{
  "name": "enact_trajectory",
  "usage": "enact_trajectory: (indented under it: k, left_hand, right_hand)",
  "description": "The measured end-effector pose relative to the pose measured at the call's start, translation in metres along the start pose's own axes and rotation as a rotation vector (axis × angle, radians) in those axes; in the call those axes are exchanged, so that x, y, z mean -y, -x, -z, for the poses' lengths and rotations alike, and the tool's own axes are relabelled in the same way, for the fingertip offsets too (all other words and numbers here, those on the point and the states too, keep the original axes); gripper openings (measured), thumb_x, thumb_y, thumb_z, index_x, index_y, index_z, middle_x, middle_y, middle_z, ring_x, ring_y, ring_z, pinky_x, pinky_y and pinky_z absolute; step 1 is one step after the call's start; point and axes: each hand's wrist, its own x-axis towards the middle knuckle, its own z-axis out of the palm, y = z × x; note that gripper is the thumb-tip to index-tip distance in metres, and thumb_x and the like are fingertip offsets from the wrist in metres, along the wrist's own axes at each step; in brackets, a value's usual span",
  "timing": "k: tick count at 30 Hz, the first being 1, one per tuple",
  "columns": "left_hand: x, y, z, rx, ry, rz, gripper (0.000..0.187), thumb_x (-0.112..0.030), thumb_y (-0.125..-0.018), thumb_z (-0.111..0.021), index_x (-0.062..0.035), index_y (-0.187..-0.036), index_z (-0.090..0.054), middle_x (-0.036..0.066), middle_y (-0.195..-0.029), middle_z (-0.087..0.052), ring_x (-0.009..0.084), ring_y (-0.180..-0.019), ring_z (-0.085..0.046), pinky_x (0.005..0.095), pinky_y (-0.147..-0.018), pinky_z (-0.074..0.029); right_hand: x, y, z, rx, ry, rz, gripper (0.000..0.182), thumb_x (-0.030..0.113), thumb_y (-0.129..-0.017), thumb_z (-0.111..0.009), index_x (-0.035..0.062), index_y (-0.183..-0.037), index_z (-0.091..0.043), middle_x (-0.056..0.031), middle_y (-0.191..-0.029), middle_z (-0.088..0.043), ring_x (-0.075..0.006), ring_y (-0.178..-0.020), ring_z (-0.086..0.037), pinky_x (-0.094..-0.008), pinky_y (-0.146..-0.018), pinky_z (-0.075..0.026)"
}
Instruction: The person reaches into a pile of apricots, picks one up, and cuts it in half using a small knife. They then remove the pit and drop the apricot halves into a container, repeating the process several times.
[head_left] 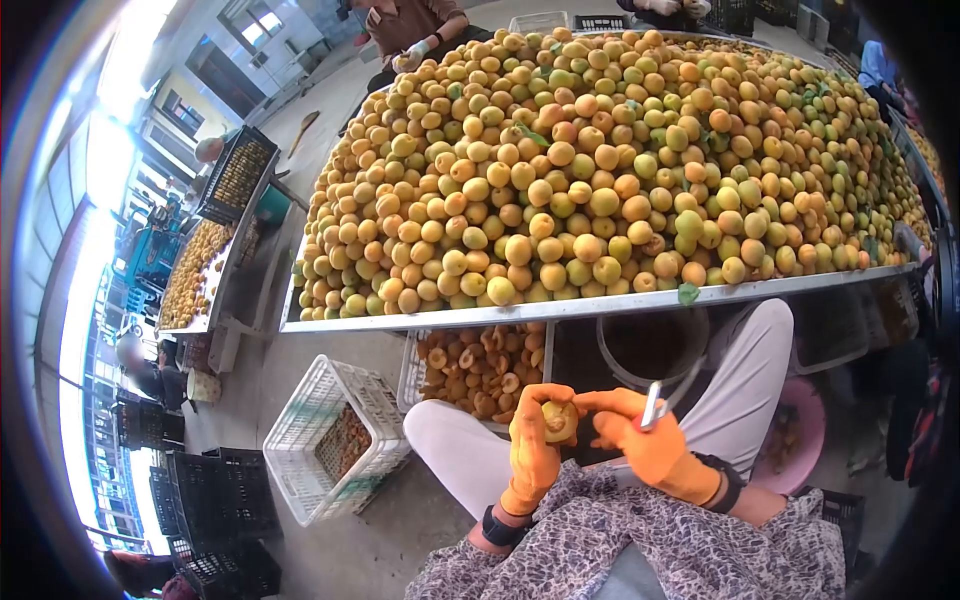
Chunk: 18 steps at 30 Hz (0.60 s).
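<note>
In front of my lap, my left hand (535, 455), in an orange glove, is closed around an apricot (556, 422) whose cut face, with the brown pit area showing, is turned up. My right hand (655, 445), gloved alike, grips what looks like a small knife (653, 402); its silvery part sticks up out of the fist, and the rest is hidden by the fingers. The right index finger reaches to the apricot's edge. Beyond both hands lies a large heap of whole apricots (600, 170) on a metal-edged table (520, 318).
A white crate (440, 345) under the table edge holds apricot halves. Left of it stands another white crate (300, 455) with brown bits inside. A bucket (690, 325) and a pink basin (815, 430) are near my knees. Co-workers (415, 25) sit across the table.
</note>
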Motion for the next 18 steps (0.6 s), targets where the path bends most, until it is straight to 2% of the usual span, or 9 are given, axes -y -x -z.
enact_trajectory:
  k: [3, 5, 6, 8, 9, 10, 12, 15, 18]
  left_hand:
    - [0.0, 0.0, -0.002, 0.024, 0.018, -0.002, 0.056, -0.054, -0.102, -0.029, -0.0023, -0.111, -0.049, 0.011, -0.09, -0.06, 0.0133, -0.071, -0.055, 0.0227, -0.061, -0.044]
    - [-0.005, 0.0, -0.005, 0.046, 0.013, -0.042, 0.055, -0.052, -0.102, -0.032, -0.0007, -0.113, -0.047, 0.014, -0.1, -0.058, 0.0161, -0.085, -0.057, 0.0254, -0.072, -0.048]
    - [-0.004, -0.001, -0.006, 0.047, 0.013, -0.042, 0.055, -0.052, -0.102, -0.032, -0.0007, -0.113, -0.047, 0.014, -0.1, -0.058, 0.0161, -0.085, -0.057, 0.0254, -0.072, -0.048]
    - [-0.001, -0.002, -0.01, 0.001, 0.014, -0.033, 0.059, -0.056, -0.102, -0.029, -0.0006, -0.111, -0.048, 0.011, -0.095, -0.059, 0.0147, -0.082, -0.057, 0.0249, -0.073, -0.046]
    - [0.001, -0.002, -0.008, 0.002, 0.015, -0.032, 0.059, -0.056, -0.102, -0.029, -0.0006, -0.111, -0.048, 0.011, -0.095, -0.059, 0.0147, -0.082, -0.057, 0.0249, -0.073, -0.046]
    - [0.002, -0.002, -0.006, 0.025, -0.054, -0.06, 0.06, -0.056, -0.102, -0.028, -0.0007, -0.11, -0.048, 0.01, -0.093, -0.059, 0.0136, -0.081, -0.057, 0.0244, -0.072, -0.046]
    - [0.003, -0.001, -0.005, 0.041, -0.123, -0.082, 0.061, -0.057, -0.101, -0.027, -0.0008, -0.109, -0.048, 0.009, -0.091, -0.06, 0.0124, -0.08, -0.056, 0.024, -0.072, -0.046]
    - [0.005, -0.004, -0.01, 0.021, -0.089, -0.063, 0.063, -0.059, -0.101, -0.024, -0.0011, -0.106, -0.049, 0.006, -0.088, -0.06, 0.0111, -0.078, -0.056, 0.0245, -0.07, -0.045]
    - [0.006, -0.005, -0.01, 0.007, -0.148, -0.107, 0.057, -0.054, -0.103, -0.026, -0.0018, -0.106, -0.05, 0.002, -0.087, -0.058, 0.0095, -0.077, -0.053, 0.0256, -0.069, -0.045]
  right_hand:
    - [-0.014, -0.004, -0.004, -0.011, 0.11, 0.033, 0.028, 0.001, -0.085, -0.064, 0.0025, -0.112, -0.068, -0.0048, -0.079, -0.056, -0.0129, -0.067, -0.057, -0.029, -0.059, -0.046]
    - [-0.021, -0.005, -0.006, -0.061, 0.553, 0.494, 0.027, 0.004, -0.079, -0.076, 0.0027, -0.105, -0.069, -0.0017, -0.069, -0.05, -0.0089, -0.058, -0.047, -0.0263, -0.051, -0.039]
    - [-0.022, -0.007, -0.007, -0.063, 0.553, 0.495, 0.027, 0.004, -0.079, -0.076, 0.0027, -0.105, -0.069, -0.0017, -0.069, -0.05, -0.0089, -0.058, -0.047, -0.0263, -0.051, -0.039]
    - [-0.023, -0.01, -0.01, -0.087, 0.477, 0.462, 0.023, 0.007, -0.073, -0.082, 0.0026, -0.09, -0.067, -0.0018, -0.063, -0.04, -0.0094, -0.053, -0.037, -0.0294, -0.048, -0.032]
    - [-0.021, -0.011, -0.01, -0.076, 0.497, 0.449, 0.022, 0.007, -0.074, -0.081, 0.0022, -0.083, -0.062, 0.0007, -0.063, -0.044, -0.0062, -0.055, -0.04, -0.0253, -0.05, -0.035]
    - [-0.024, -0.012, -0.011, -0.075, 0.498, 0.449, 0.022, 0.007, -0.074, -0.081, 0.0022, -0.083, -0.062, 0.0007, -0.063, -0.044, -0.0062, -0.055, -0.04, -0.0253, -0.05, -0.035]
    - [-0.033, -0.013, -0.013, -0.053, 0.219, 0.22, 0.018, 0.005, -0.078, -0.078, 0.0021, -0.086, -0.062, 0.0027, -0.068, -0.052, -0.0034, -0.061, -0.045, -0.0215, -0.054, -0.04]
    - [-0.027, -0.018, -0.008, 0.045, 0.059, 0.013, 0.017, 0.008, -0.08, -0.074, 0.0004, -0.09, -0.063, -0.0011, -0.069, -0.055, -0.0046, -0.062, -0.046, -0.0241, -0.056, -0.043]
    - [-0.036, -0.022, -0.01, -0.02, 0.191, 0.162, 0.016, 0.008, -0.078, -0.073, 0.0016, -0.087, -0.062, -0.0051, -0.07, -0.057, -0.0097, -0.06, -0.051, -0.0267, -0.056, -0.045]
